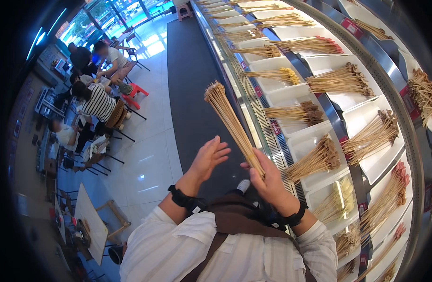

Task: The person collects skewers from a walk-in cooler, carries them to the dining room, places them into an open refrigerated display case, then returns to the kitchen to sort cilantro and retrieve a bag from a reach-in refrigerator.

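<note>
My right hand [268, 178] is closed around the lower end of a thick bundle of wooden skewers [233, 123], near a yellowish band. The bundle slants up and to the left, with small brownish food pieces at its far end. My left hand [210, 157] is held just left of the bundle, fingers apart, touching nothing. To the right, a display case holds white trays [283, 95] of skewered food. Among them are skewers with brown pieces [316, 158], skewers with yellow pieces [290, 75] and skewers with pink pieces [401, 176].
The metal edge of the display case [251, 130] runs close beside the bundle. A dark floor mat [191, 84] lies along the case. Several people sit at the left, near a red plastic stool [134, 92]. A table [90, 222] stands at the lower left.
</note>
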Tool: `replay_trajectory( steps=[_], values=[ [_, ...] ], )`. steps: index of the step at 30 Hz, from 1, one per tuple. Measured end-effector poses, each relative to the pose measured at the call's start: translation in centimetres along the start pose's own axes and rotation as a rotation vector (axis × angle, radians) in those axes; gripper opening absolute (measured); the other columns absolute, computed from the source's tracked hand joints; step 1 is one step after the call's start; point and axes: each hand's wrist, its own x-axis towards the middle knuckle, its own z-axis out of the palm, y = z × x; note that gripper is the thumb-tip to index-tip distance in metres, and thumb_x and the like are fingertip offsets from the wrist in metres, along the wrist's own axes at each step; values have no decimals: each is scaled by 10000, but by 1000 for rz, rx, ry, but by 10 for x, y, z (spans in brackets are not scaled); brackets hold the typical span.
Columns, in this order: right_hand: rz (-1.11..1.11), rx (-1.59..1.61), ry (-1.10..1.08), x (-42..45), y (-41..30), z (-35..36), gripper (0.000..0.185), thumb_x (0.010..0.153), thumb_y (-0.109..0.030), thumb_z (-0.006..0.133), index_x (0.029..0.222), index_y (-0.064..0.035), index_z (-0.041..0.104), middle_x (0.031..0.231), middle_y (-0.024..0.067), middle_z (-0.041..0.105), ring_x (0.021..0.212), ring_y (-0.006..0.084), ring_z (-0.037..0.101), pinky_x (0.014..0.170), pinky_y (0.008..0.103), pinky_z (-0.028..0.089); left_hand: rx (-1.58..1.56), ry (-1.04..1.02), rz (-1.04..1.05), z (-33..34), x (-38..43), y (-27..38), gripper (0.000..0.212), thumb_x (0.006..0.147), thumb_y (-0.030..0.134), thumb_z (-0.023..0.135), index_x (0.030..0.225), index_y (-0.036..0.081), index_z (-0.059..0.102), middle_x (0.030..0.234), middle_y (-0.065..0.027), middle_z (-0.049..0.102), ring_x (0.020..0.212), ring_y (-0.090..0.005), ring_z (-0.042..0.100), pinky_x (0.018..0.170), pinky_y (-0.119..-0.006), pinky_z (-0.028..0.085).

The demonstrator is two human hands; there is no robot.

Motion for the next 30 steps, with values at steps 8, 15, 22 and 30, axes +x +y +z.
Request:
replay_trajectory(
  steps=[8,15,22,30],
  values=[
    [-179,-209,-213,0,6,39,379,859,-107,593,1197,34,495,1160,178,514,1035,295,548,878,333,448,-359,-118,160,-20,33,-16,247,908,164,578,1073,15,470,848,-62,527,682,-139,541,592,-271,482],
    [-157,-396,-72,15,6,76,225,799,-15,646,1017,26,606,970,140,573,820,276,605,704,323,493,-269,-68,201,-13,20,10,211,875,127,623,1010,60,476,813,-35,519,610,-102,512,504,-223,433],
    [-206,-494,-61,39,10,105,128,770,-9,661,890,9,623,836,127,581,736,297,602,638,345,490,-305,-144,80,-53,40,20,167,915,183,583,984,55,500,800,-17,496,571,-66,442,492,-203,390],
    [-221,-574,-119,59,7,123,116,783,-14,639,844,-19,540,735,114,533,655,292,579,563,364,460,-347,-147,-19,-67,41,34,209,927,239,576,996,54,507,800,-13,503,591,-68,445,507,-193,393]
  ],
)
